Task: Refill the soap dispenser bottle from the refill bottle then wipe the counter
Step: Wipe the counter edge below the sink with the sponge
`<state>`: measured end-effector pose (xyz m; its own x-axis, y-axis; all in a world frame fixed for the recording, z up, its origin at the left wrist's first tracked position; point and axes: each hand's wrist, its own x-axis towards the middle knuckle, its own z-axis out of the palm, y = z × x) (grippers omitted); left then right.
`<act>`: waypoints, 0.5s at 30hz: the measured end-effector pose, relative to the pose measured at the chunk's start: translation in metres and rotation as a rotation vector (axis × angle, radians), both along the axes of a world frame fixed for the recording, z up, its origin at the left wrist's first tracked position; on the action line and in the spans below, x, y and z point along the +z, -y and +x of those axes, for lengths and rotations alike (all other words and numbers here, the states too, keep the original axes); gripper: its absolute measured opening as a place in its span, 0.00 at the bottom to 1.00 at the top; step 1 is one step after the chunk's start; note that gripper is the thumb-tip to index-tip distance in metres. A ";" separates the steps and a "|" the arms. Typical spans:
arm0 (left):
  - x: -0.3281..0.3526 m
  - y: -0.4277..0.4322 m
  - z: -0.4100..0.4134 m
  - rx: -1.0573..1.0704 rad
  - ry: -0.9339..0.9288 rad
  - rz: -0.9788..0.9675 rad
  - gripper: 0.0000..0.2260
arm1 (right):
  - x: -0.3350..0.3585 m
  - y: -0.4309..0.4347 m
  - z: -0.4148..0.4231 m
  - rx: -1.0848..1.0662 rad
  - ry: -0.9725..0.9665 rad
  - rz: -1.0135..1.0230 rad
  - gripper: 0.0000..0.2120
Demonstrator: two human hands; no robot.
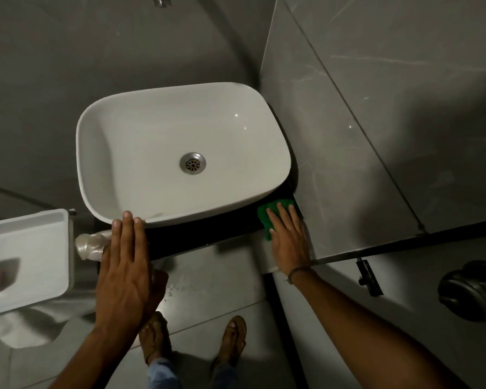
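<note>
My right hand [288, 237] lies flat on a green cloth [275, 209], pressing it onto the dark counter [208, 234] at the right front corner of the white basin [180, 153]. Its fingers are spread over the cloth. My left hand [127, 265] is flat and holds nothing; its fingertips touch the basin's front rim. A pale, pearly bottle [90, 247] stands on the counter just left of my left hand, partly hidden by it. Which of the two bottles it is I cannot tell.
A white toilet cistern [26, 259] stands at the left. A grey tiled wall [376, 136] rises right of the basin. A tap spout [160, 0] shows at the top edge. My sandalled feet [194, 341] stand on the grey floor below. A dark round fitting [472, 290] hangs at the right.
</note>
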<state>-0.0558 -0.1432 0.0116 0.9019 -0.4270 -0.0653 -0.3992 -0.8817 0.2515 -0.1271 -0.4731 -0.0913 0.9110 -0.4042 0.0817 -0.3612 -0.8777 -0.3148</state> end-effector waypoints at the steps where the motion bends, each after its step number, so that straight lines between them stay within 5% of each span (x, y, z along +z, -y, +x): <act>1: 0.000 -0.001 0.000 -0.001 -0.001 0.006 0.46 | 0.001 -0.002 0.008 -0.037 -0.007 0.007 0.23; 6: 0.000 0.001 0.000 0.004 -0.004 0.006 0.45 | -0.008 -0.067 0.036 -0.102 0.011 0.044 0.22; 11: 0.000 -0.003 0.005 0.001 -0.015 0.018 0.47 | -0.016 -0.055 0.008 0.226 0.075 -0.046 0.26; 15: 0.006 0.000 0.004 0.015 -0.070 0.031 0.50 | -0.009 -0.067 0.021 0.069 0.071 0.024 0.25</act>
<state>-0.0522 -0.1427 0.0172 0.9011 -0.4099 -0.1416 -0.3679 -0.8954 0.2506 -0.1056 -0.4060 -0.1002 0.9290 -0.3435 0.1377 -0.2764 -0.8915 -0.3590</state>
